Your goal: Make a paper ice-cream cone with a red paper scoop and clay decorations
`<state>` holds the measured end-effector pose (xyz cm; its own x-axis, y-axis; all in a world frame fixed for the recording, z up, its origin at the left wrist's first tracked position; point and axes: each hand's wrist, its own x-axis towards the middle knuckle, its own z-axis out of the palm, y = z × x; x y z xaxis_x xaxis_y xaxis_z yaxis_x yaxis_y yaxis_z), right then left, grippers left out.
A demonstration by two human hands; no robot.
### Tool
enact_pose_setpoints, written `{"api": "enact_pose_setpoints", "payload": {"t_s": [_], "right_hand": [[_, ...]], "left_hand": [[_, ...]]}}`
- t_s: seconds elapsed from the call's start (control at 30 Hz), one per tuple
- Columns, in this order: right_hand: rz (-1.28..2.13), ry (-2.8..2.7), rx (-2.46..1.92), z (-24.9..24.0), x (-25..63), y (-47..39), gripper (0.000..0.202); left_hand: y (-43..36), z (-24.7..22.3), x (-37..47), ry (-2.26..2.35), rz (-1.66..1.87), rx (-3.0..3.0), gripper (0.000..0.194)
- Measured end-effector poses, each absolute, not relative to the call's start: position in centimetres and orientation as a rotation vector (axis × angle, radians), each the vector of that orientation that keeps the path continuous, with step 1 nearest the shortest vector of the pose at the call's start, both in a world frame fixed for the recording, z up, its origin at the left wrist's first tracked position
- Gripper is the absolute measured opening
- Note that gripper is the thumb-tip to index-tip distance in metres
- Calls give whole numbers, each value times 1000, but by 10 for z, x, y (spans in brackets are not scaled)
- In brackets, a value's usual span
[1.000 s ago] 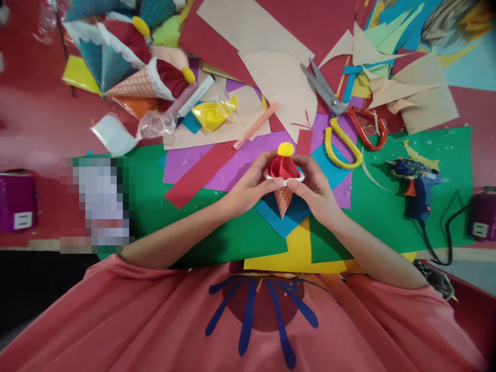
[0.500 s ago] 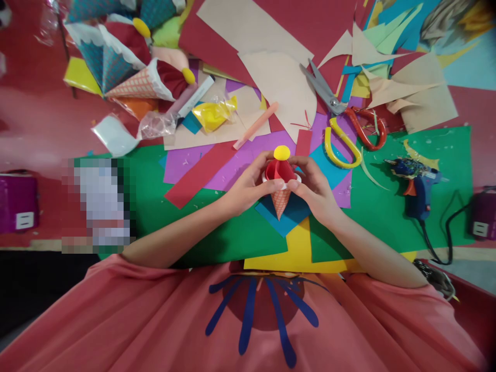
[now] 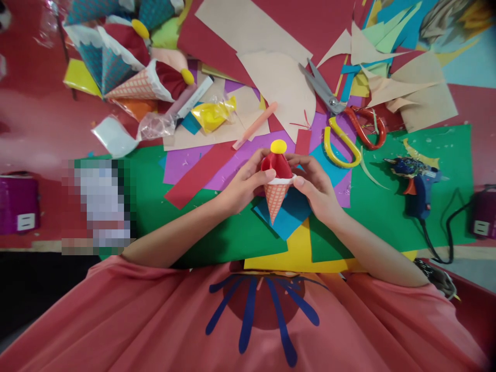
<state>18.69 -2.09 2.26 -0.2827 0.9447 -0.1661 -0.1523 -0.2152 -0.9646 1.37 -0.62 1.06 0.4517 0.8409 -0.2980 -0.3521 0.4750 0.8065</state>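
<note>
A small paper cone (image 3: 276, 199) with an orange-checked body, a white rim, a red top and a yellow oval at its tip is held between both hands, point down. My left hand (image 3: 250, 181) grips its left side, the thumb on the red part just above the white rim. On the right side, my right hand (image 3: 315, 188) has its thumb at the rim, with the fingers curled behind. Part of each hand's fingers is hidden behind the cone. Below it lies a blue paper piece (image 3: 289, 217) on green sheets (image 3: 232, 230).
Scissors (image 3: 333, 106) with yellow and red handles lie beyond my right hand. A blue glue gun (image 3: 422, 191) with a cord lies at the right. Finished cones (image 3: 132, 85), wrapped yellow material (image 3: 215, 113) and a marker (image 3: 196, 98) are at the upper left, amid paper scraps.
The cone has tilted and shifted slightly left, showing more of its checked body and red top. My left thumb has moved left and up along the rim.
</note>
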Motion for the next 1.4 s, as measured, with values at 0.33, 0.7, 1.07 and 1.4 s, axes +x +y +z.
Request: {"api": "enact_pose_setpoints", "payload": {"t_s": [0.33, 0.7, 1.07, 1.4], "right_hand": [[1637, -1164, -1014, 20, 187, -21, 32], [1372, -1152, -1133, 20, 187, -18, 46], [1417, -1163, -1092, 18, 191, -17, 57], [1558, -1054, -1051, 20, 186, -19, 59]], "left_hand": [[-6, 8, 11, 764, 757, 795, 66], [-6, 8, 15, 755, 876, 868, 64], [-8, 10, 17, 681, 743, 707, 51], [-8, 7, 15, 678, 718, 781, 51]]}}
